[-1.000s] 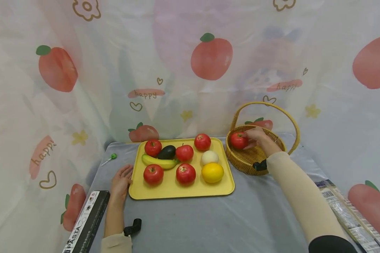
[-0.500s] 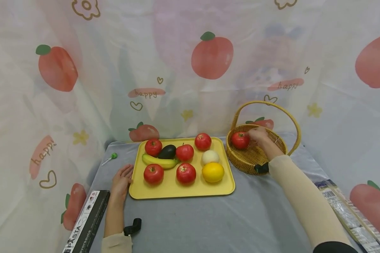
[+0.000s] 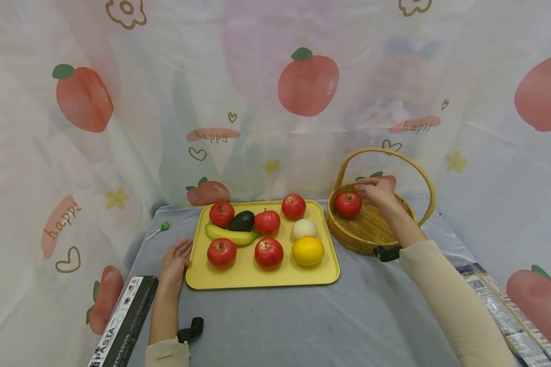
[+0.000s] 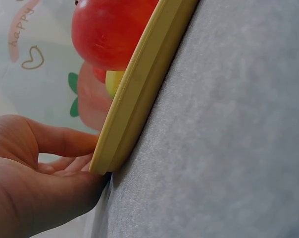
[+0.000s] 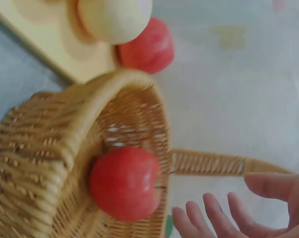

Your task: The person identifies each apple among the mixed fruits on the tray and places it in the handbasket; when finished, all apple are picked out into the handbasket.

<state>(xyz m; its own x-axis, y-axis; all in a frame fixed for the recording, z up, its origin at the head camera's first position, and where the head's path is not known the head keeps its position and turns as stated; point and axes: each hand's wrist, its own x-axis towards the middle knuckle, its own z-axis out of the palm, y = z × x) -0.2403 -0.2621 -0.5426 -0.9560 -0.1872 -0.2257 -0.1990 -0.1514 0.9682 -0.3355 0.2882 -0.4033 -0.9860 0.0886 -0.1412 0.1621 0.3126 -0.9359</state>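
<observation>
A red tomato (image 3: pixel 348 205) lies in the left part of the wicker basket (image 3: pixel 349 243). Above the basket, my right hand (image 3: pixel 379 193) is apart from the tomato, its fingers spread and holding nothing; the right wrist view shows the bare hand (image 5: pixel 248 213) beside the tomato (image 5: pixel 124 183). My left hand (image 3: pixel 174 262) touches the left edge of the yellow tray (image 3: pixel 257 279) with fairly straight fingers. In the left wrist view, one fingertip of that hand (image 4: pixel 45 168) meets the tray rim (image 4: pixel 132 94).
On the tray sit a banana (image 3: pixel 229 235), an avocado (image 3: pixel 242 221), a lemon (image 3: pixel 308 251), a pale ball (image 3: pixel 304 230) and several red fruits. A lollipop (image 3: pixel 164 226) and a pasta box (image 3: pixel 124 321) lie left. The basket handle (image 3: pixel 385 151) arches up. Printed packaging (image 3: pixel 509 311) lies right.
My right hand has let go of the tomato in the basket and lifted up and to the right. The left hand stays at the tray edge.
</observation>
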